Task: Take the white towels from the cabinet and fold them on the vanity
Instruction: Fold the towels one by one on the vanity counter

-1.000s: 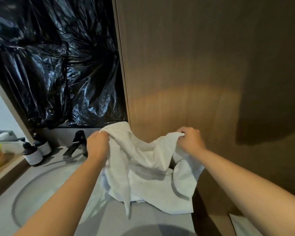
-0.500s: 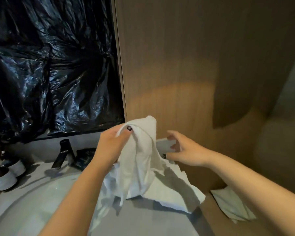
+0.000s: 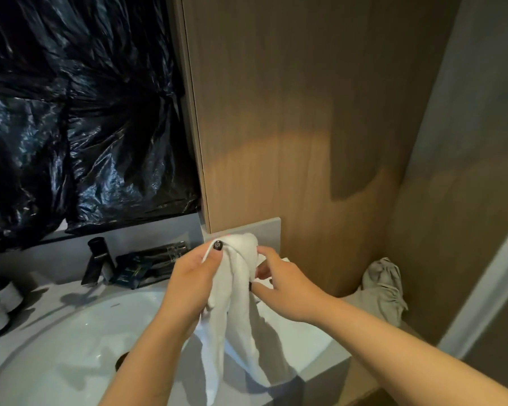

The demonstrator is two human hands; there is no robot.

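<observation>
Both hands (left hand (image 3: pixel 198 276), right hand (image 3: pixel 288 288)) grip white towel (image 3: pixel 235 291)

Head view, close, facing down at vanity (image 3: pixel 311 341).

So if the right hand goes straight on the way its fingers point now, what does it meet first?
The right hand points left toward the white towel that the left hand holds up. Its fingers already seem to touch the towel, so the towel comes first, with the left hand just behind it; depth is unclear.
</observation>
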